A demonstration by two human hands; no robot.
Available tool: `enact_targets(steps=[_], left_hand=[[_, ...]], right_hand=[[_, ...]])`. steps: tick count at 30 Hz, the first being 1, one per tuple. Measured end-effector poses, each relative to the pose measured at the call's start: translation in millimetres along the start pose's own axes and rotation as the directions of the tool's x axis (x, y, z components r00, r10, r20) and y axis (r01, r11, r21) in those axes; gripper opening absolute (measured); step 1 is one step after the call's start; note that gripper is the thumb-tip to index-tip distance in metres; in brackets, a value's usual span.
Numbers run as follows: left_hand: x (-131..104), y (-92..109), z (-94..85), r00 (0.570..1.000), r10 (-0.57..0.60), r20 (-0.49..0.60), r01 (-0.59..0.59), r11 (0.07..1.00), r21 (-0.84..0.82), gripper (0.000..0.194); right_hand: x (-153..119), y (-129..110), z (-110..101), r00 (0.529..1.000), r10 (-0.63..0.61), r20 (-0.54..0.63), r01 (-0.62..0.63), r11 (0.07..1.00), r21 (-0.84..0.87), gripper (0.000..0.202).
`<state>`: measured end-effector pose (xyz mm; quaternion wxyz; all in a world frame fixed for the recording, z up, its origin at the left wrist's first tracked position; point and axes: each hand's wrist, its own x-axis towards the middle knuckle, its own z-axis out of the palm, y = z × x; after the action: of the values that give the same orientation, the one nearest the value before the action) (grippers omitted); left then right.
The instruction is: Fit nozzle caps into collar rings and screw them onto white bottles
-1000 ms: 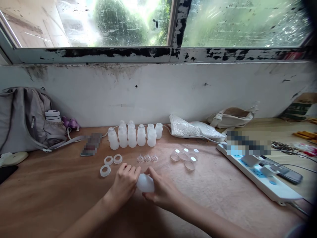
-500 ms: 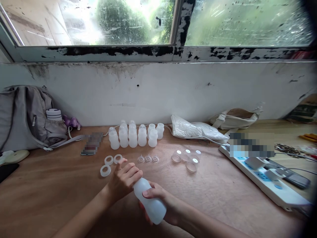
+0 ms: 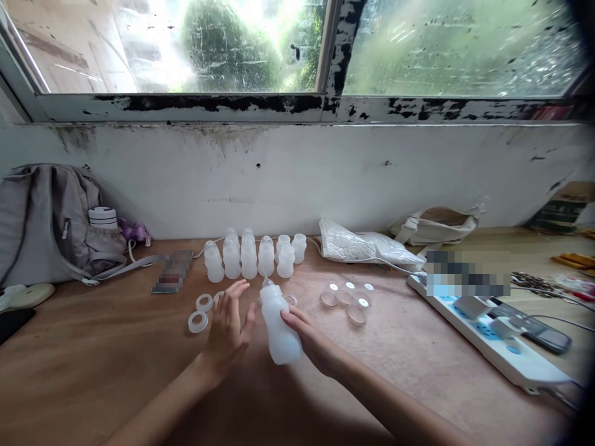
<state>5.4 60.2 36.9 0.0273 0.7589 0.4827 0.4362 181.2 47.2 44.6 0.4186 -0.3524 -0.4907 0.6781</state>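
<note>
My right hand (image 3: 316, 341) grips a frosted white baby bottle (image 3: 281, 331) by its side, tilted slightly over the wooden table. A clear nipple (image 3: 267, 282) tops the bottle. Just left of it, my left hand (image 3: 229, 319) is open, its fingers spread and apart from the bottle. Beyond my left hand lie white collar rings (image 3: 198, 321), one of them partly covered by my fingers. Clear nipples lie behind the held bottle, mostly hidden, with one nipple (image 3: 291, 299) partly showing. To the right sit several clear domed caps (image 3: 356, 313) with white disc tops.
Several frosted bottles (image 3: 248, 257) stand in rows near the wall, some capped and some uncapped. A white plastic package (image 3: 367, 243) lies right of them. A power strip (image 3: 493, 341) with plugs runs along the right. A grey backpack (image 3: 51, 217) and a phone (image 3: 171, 271) are at left.
My left hand has come off the bottle's top and opened to the left. The bottle has been raised more upright and moved away from me in my right hand, its nipple now visible.
</note>
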Motion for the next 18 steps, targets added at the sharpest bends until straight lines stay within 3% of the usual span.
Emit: enact_targets(steps=[2, 5, 8, 10, 12, 14, 17, 18], left_hand=[[-2, 5, -0.6, 0.979, -0.084, 0.186, 0.120, 0.974, -0.191, 0.029], [-5, 13, 1.6, 0.879, -0.148, 0.454, 0.363, 0.825, -0.433, 0.032], [-7, 16, 7.0, 0.816, -0.214, 0.537, 0.530, 0.649, -0.546, 0.036], [-8, 15, 10.2, 0.808, -0.221, 0.546, 0.560, 0.575, -0.596, 0.034], [-8, 11, 11.9, 0.811, -0.219, 0.542, 0.564, 0.535, -0.628, 0.033], [-7, 7, 12.4, 0.821, -0.239, 0.518, 0.556, 0.541, -0.631, 0.033], [-6, 1, 12.5, 0.823, -0.297, 0.484, 0.558, 0.583, -0.591, 0.035], [-5, -1, 12.6, 0.820, -0.316, 0.477, 0.564, 0.586, -0.582, 0.036]], right_hand=[[3, -6, -5, 0.995, -0.095, 0.002, 0.094, 0.985, -0.146, 0.035], [7, -10, -9, 0.989, -0.121, 0.085, 0.137, 0.966, -0.219, 0.039], [9, -13, -13, 0.983, -0.102, 0.154, 0.145, 0.942, -0.302, 0.040], [11, -17, -20, 0.981, -0.085, 0.173, 0.157, 0.873, -0.461, 0.037], [13, -24, -34, 0.986, -0.109, 0.126, 0.166, 0.719, -0.675, 0.035], [16, -31, -55, 0.979, -0.206, 0.006, 0.106, 0.477, -0.873, 0.032], [19, -39, -91, 0.932, -0.315, -0.177, -0.164, 0.068, -0.984, 0.028], [19, -41, -102, 0.922, -0.313, -0.227, -0.244, -0.015, -0.970, 0.028]])
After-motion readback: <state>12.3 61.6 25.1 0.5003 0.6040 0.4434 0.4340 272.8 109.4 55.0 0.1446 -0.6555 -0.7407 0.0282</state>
